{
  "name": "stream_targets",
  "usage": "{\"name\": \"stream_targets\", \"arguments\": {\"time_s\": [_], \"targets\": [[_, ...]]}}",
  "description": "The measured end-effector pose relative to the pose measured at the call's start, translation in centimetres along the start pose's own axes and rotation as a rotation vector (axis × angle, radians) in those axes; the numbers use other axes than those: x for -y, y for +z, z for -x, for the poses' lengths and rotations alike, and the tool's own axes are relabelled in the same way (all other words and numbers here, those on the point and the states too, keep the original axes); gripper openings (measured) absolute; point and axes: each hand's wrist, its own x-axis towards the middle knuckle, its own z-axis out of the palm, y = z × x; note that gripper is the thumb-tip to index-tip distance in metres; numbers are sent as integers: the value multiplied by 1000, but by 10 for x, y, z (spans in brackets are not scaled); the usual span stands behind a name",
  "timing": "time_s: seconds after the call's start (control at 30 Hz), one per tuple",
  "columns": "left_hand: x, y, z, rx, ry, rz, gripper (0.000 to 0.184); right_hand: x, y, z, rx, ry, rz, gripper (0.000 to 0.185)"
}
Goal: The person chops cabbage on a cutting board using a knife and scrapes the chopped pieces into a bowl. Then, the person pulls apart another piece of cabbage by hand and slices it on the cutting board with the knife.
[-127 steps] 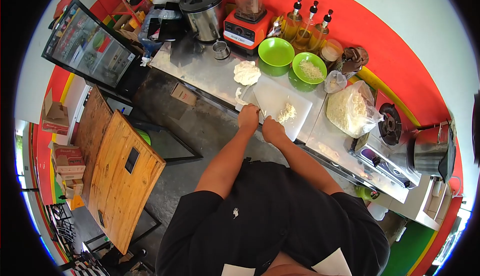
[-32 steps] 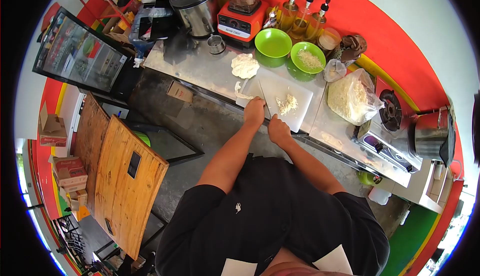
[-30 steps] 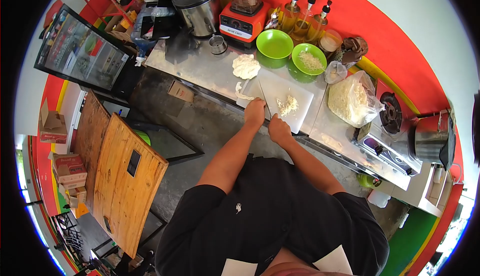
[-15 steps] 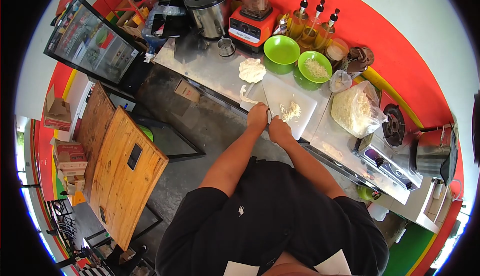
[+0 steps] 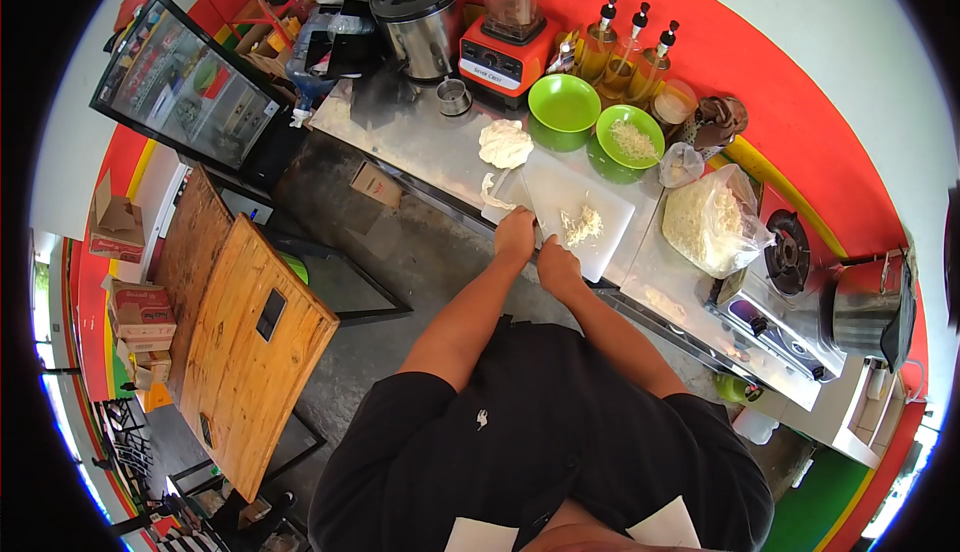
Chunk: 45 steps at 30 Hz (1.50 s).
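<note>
In the head view, the person's left hand (image 5: pixel 515 235) is at the near edge of a white cutting board (image 5: pixel 610 207), knuckles up and fingers curled; whether they pinch anything cannot be told. The right hand (image 5: pixel 558 262) is just beside it, fingers folded in toward the palm, and whatever they may grip is hidden. A thin pale sliver shows between the two hands, too small to make out. The board lies on a stainless steel counter (image 5: pixel 400 127), and a small heap of pale shreds (image 5: pixel 582 224) rests on it, near the right hand. A curved pale strip (image 5: pixel 490 192) lies beyond the left hand, and farther back a rounded whitish lump (image 5: pixel 505 143) sits on the steel. Behind the board stand two green bowls, a larger one (image 5: pixel 562 102) and a smaller one (image 5: pixel 618 118) with more shreds inside. To the right of the board, a clear plastic bag (image 5: pixel 745 240) bulges with pale pieces, close to a gas burner (image 5: pixel 787 252). A red blender (image 5: pixel 505 57) and three pump bottles of yellowish liquid line the wall
</note>
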Motion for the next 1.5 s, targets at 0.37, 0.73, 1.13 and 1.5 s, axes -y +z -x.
{"name": "stream_targets", "arguments": {"time_s": [0.37, 0.73, 1.13, 1.5], "targets": [[-2, -2, 3, 14, -11, -18, 17, -1, -5, 3, -27, -38, 17, 23], [-3, -3, 4, 8, -46, -15, 17, 0, -8, 6, -21, -67, 54, 26], [3, 5, 2, -28, -80, -42, 14, 2, -11, 6, -26, -106, 52, 24], [2, 0, 5, 4, -88, -56, 16, 2, -7, 1, -2, -99, 36, 27]]}}
